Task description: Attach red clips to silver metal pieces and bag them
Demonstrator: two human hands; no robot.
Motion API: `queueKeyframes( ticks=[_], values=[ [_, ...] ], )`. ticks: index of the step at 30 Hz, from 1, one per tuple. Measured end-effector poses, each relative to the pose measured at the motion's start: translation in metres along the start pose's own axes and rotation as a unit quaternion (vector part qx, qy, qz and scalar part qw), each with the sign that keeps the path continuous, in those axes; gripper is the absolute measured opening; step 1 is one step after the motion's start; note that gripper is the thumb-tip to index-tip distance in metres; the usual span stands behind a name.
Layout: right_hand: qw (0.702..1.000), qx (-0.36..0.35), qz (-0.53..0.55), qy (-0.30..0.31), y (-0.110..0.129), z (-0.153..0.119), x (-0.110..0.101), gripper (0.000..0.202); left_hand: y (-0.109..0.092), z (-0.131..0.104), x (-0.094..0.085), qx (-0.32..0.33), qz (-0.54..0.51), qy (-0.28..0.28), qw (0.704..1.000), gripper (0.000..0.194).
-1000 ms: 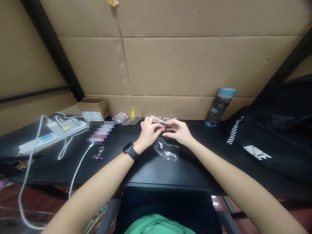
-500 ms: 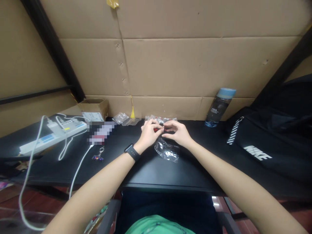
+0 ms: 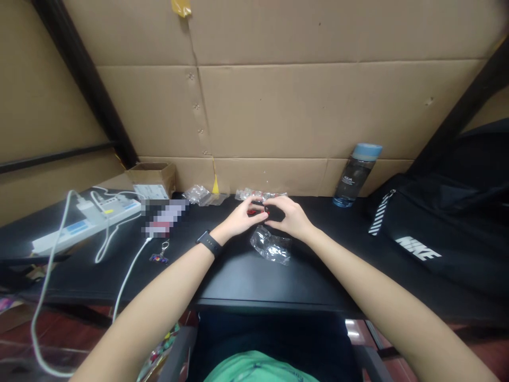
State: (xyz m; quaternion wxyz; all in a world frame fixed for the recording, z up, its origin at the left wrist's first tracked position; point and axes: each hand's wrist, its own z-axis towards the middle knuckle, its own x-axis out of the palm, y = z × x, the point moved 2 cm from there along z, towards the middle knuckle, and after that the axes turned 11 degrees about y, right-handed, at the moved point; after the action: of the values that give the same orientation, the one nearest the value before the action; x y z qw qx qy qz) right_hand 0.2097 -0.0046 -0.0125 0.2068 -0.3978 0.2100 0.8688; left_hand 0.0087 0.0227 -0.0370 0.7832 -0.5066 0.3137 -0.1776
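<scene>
Close together above the table's middle, my left hand [image 3: 243, 216] and my right hand [image 3: 292, 216] curl around a small red-and-black piece [image 3: 266, 211]. The left thumb lies along its near side, and red shows between that thumb and the fingers. My right thumb and fingers arch in a C shape with their tips at the piece's other side. Fingers cover much of the piece, so its exact kind cannot be made out. Just below the hands lies a crumpled clear plastic bag [image 3: 272, 246], touched by neither hand.
Clear packets [image 3: 260, 194] and more crumpled plastic [image 3: 199, 194] lie along the cardboard wall. A water bottle [image 3: 357, 175] leans there, beside a black bag [image 3: 429, 233]. Leftward are a small cardboard box [image 3: 153, 178], a power strip [image 3: 85, 225], cables and a keychain [image 3: 159, 257].
My left fingers have straightened slightly and the left wrist has shifted left. The right thumb and fingers are somewhat wider apart. The piece between the hands shows more black now.
</scene>
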Motion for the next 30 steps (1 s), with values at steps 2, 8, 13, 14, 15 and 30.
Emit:
queueKeyframes(
  ticks=[2, 8, 13, 14, 15, 30],
  values=[
    [1.0, -0.007, 0.001, 0.005, 0.0, 0.001, 0.001, 0.048, 0.002, 0.001, 0.002, 0.002, -0.02, 0.009, 1.0, 0.057],
    [0.999, -0.011, 0.034, 0.026, 0.0, 0.001, -0.013, 0.051, 0.0, 0.003, -0.004, 0.062, 0.014, -0.037, 0.997, 0.058],
    [0.998, 0.038, 0.041, -0.018, -0.007, -0.001, -0.019, 0.013, -0.01, 0.001, -0.004, 0.092, 0.048, -0.065, 0.992, 0.062],
    [0.998, 0.048, 0.044, -0.018, -0.008, -0.002, -0.018, 0.011, -0.012, 0.0, -0.003, 0.089, 0.052, -0.071, 0.992, 0.062],
    [0.997, 0.056, 0.045, -0.014, -0.008, -0.001, -0.017, 0.01, -0.014, 0.0, -0.001, 0.086, 0.056, -0.076, 0.992, 0.061],
    [0.994, 0.005, -0.024, -0.107, 0.002, 0.0, 0.0, 0.007, -0.032, -0.003, 0.012, 0.159, 0.104, -0.073, 0.979, 0.036]
  ],
)
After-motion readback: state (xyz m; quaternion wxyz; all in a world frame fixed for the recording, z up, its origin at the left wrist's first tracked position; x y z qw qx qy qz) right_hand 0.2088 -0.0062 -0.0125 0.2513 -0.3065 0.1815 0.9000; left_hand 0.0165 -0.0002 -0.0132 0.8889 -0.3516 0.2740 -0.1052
